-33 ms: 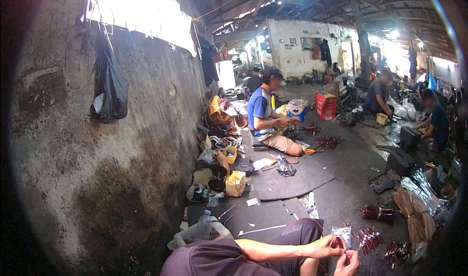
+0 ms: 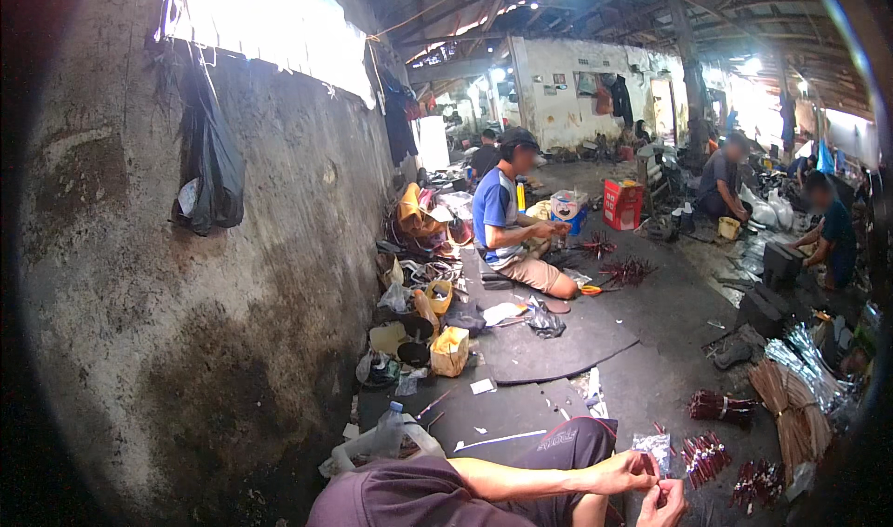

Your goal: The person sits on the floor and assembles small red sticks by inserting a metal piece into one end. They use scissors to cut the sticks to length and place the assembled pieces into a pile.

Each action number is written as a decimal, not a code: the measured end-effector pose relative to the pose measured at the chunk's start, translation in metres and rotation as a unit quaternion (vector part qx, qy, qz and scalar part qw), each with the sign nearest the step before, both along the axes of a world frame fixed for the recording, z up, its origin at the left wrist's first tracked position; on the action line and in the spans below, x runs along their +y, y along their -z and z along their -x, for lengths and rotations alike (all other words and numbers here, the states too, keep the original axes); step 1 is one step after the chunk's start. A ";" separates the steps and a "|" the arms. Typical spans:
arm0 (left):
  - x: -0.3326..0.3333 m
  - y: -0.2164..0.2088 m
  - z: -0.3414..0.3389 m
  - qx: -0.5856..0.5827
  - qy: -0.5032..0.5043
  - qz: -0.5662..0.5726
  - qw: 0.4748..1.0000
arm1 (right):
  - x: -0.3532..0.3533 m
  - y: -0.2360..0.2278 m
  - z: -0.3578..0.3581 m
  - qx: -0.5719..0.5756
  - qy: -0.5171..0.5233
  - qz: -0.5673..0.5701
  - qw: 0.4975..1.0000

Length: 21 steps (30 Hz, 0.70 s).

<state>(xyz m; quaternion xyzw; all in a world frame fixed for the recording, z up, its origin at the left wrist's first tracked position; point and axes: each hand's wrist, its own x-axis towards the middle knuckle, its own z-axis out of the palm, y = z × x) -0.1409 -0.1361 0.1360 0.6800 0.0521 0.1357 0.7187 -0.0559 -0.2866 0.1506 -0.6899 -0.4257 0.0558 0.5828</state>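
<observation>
My left hand and my right hand meet at the lower right, over my bent leg. Fingers and thumbs on both are pinched together around something thin and small, too fine to make out. Beside the left hand lies a clear plastic bag with small pale pieces in it. To the right of my hands, a loose bundle of thin dark red strips with pale ends rests on the floor. A second such bundle lies nearer me, and a tied dark red bundle farther off.
Long brown strips and silvery plastic wrapping lie at the right. On the left are a white container and a rough wall. A co-worker in a blue shirt kneels ahead; others sit farther right.
</observation>
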 end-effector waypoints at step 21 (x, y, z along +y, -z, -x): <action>0.001 0.011 -0.028 -0.012 -0.064 -0.118 0.991 | 0.007 0.072 -0.042 0.073 0.015 0.015 0.997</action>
